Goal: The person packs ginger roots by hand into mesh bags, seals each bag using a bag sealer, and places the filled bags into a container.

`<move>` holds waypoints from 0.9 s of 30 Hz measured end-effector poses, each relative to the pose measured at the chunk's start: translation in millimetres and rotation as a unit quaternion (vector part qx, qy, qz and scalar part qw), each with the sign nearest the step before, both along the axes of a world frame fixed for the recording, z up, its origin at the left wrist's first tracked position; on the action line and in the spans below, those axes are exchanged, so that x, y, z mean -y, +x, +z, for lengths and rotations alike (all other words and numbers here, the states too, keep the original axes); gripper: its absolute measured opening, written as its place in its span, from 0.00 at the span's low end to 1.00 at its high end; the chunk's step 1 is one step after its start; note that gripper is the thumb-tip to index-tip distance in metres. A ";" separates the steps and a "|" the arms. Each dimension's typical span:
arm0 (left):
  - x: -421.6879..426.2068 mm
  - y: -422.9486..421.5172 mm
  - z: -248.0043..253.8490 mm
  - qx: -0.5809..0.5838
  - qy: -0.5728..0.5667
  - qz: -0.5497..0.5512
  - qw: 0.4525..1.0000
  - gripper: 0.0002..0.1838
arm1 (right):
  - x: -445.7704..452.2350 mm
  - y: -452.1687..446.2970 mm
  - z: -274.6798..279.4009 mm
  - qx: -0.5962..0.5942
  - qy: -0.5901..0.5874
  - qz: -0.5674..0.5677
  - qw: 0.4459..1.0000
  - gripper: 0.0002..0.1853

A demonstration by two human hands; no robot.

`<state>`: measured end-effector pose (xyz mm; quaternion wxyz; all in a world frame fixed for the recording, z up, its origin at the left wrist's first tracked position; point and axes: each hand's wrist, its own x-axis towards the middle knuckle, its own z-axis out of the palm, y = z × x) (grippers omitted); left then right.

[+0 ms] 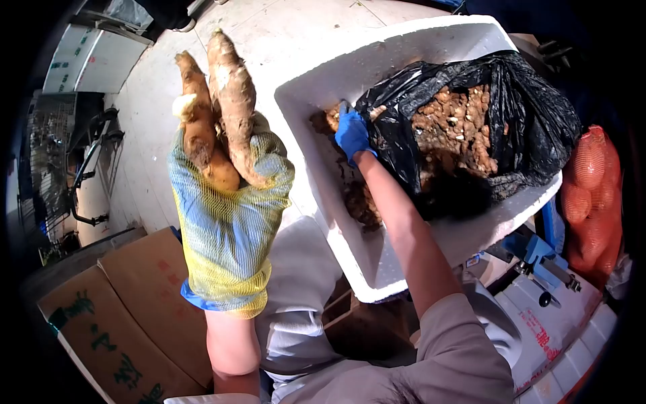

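My left hand point(227, 222), in a blue glove with a yellow mesh net bag point(225, 252) over it, is raised. It is closed around two long brown root tubers point(232, 94) that stand upright side by side; a pale broken spot shows on the left one. My right hand point(352, 135), in a blue glove, reaches into the white foam box point(304, 158). Its fingers are curled beside some knobbly ginger point(328, 121) at the box's left wall; what they grip is hidden. Beside it, a black plastic bag point(387, 87) lies open with more ginger point(454, 124) inside.
Red mesh sacks point(592, 195) of round produce stand right of the box. A blue metal device point(538, 259) sits by white cartons point(538, 323) at lower right. Brown cardboard point(124, 316) lies lower left. A white box point(91, 60) and a metal cart point(81, 161) stand at left.
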<state>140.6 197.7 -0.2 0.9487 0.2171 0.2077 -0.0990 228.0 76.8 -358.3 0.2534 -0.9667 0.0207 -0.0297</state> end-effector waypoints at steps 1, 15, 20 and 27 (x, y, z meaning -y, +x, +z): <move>-0.9 1.1 -0.1 0.001 -0.001 0.008 1.000 0.20 | -7.3 6.6 -4.1 -0.012 -0.011 -0.025 1.000 0.27; -1.6 -1.9 1.0 -0.018 -0.043 0.011 0.999 0.19 | 9.3 -66.1 24.0 -0.035 0.160 0.136 0.977 0.09; -1.6 3.2 1.9 -0.029 -0.023 0.020 0.999 0.17 | 15.6 3.1 -2.0 0.062 0.224 0.070 0.970 0.07; 6.4 15.0 7.3 0.183 0.335 -0.042 0.923 0.26 | -15.4 32.1 -30.6 -0.098 -0.064 0.090 0.989 0.07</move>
